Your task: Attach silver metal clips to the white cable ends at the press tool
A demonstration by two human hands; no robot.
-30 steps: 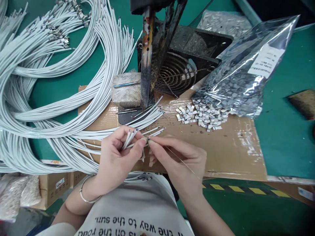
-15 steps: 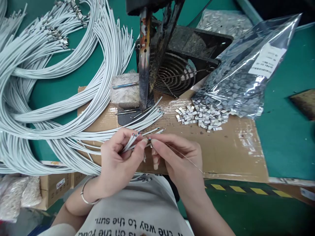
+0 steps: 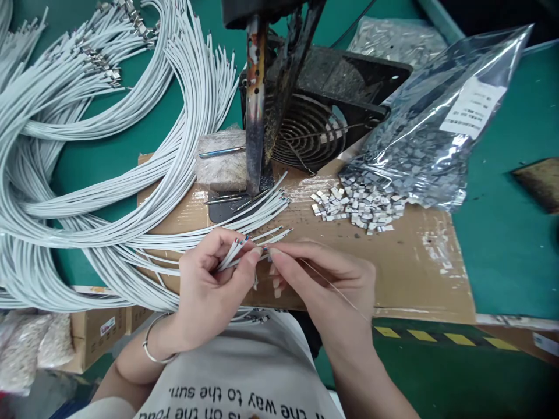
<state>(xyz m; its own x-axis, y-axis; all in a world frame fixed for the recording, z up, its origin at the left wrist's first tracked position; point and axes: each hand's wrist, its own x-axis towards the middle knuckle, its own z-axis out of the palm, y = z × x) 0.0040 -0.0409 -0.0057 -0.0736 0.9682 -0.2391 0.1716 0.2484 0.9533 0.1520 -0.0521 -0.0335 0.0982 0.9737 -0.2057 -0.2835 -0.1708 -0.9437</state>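
Observation:
My left hand [image 3: 209, 291] is closed around a few white cables [image 3: 231, 255], whose cut ends with small red and blue cores stick up between thumb and forefinger. Its thumb and finger pinch one cable near the tip. Right against them, the thumb and forefinger of my right hand [image 3: 338, 288] pinch the tiny coloured wire ends [image 3: 265, 248] of that cable. A thin pale strand [image 3: 334, 286] runs across the fingers of my right hand toward the wrist. Behind both hands, more white cable ends [image 3: 266, 206] lie fanned out on the cardboard [image 3: 419, 273].
A black stand [image 3: 255, 110] with a scorched metal tube rises ahead, beside a fan [image 3: 312, 125]. Small metal connectors [image 3: 360, 206] spill from a clear bag [image 3: 419, 139] at right. Large cable bundles [image 3: 87, 227] fill the left. A wrapped block [image 3: 222, 169] sits by the stand.
My right hand has turned and its back has shifted slightly right, while its fingertips stay at the wire ends. The left hand has hardly moved.

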